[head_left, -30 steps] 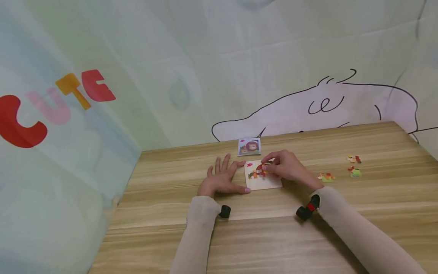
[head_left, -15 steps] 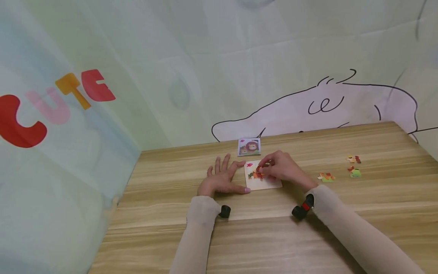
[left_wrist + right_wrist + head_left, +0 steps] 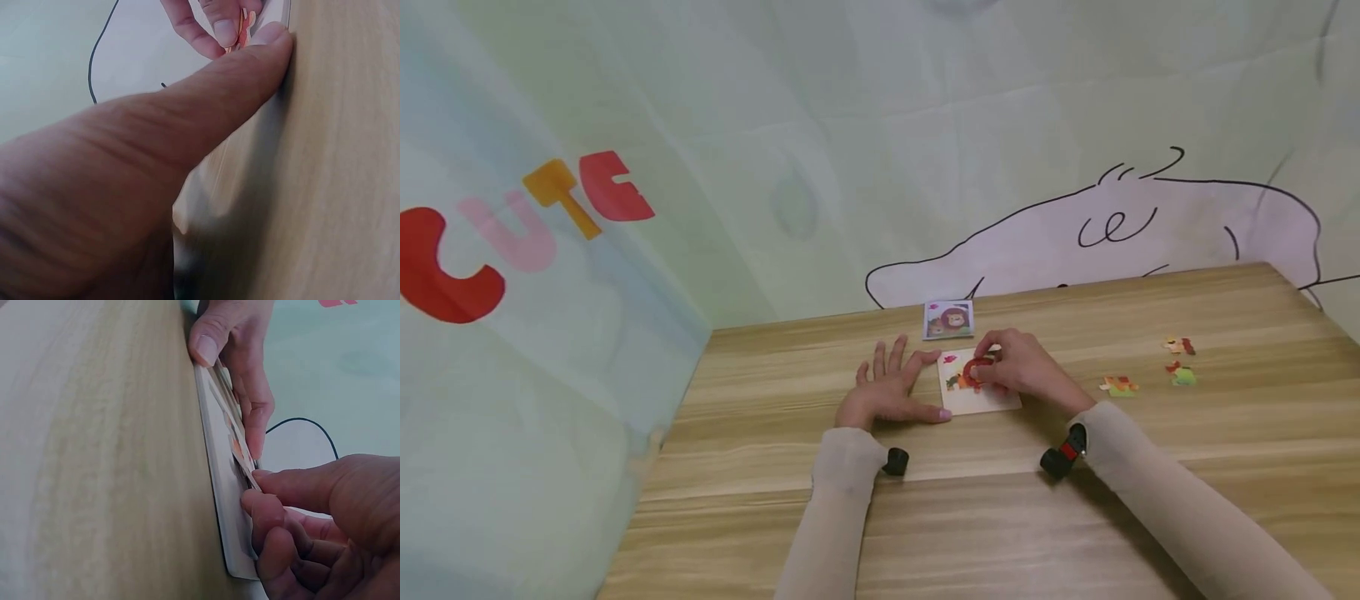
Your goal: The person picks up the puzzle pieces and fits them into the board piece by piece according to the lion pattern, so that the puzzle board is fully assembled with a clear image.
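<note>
- Your right hand (image 3: pixel 1028 365) pinches a red puzzle piece (image 3: pixel 970 367), tilted over the white board (image 3: pixel 981 404); you seem to be fitting it
- Your left hand (image 3: pixel 889 394) lies spread, gripping nothing, thumb and forefinger at the board's nine-o'clock edge
- Next likely calls for aligning the piece, then pressing it flat
- Loose pieces (image 3: pixel 1119 386) sit toward three o'clock
</note>
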`<state>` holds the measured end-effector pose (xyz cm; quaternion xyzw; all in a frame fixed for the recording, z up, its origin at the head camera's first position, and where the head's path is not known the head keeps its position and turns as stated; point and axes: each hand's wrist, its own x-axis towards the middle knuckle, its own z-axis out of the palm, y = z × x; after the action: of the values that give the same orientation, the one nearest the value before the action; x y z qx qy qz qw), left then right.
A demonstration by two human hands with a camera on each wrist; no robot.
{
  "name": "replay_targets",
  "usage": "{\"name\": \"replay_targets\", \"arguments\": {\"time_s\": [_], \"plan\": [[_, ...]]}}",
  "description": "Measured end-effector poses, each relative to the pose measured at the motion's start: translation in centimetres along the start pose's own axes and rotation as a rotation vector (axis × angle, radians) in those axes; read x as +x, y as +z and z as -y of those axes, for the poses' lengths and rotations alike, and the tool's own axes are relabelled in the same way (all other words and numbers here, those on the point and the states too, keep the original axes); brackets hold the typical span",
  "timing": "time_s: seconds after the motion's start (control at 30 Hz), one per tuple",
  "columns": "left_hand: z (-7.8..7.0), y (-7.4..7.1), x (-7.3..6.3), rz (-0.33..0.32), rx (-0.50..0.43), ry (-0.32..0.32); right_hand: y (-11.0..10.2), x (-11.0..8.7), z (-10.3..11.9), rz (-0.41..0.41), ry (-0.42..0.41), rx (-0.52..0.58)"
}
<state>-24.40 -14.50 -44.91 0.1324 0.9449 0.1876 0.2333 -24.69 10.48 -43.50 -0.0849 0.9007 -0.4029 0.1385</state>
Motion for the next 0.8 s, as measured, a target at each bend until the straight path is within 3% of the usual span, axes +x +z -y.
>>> {"name": "replay_targets", "arguments": {"time_s": [0.4, 0.8], "plan": [[-0.23, -0.11, -0.02, -0.002, -0.009, 0.0, 0.19, -0.46, -0.02, -0.058, 0.012, -0.064], [0.09, 0.05, 0.23, -0.004, -0.001, 0.002, 0.52, -0.48, -0.26, -0.093, -0.006, -0.023]]}}
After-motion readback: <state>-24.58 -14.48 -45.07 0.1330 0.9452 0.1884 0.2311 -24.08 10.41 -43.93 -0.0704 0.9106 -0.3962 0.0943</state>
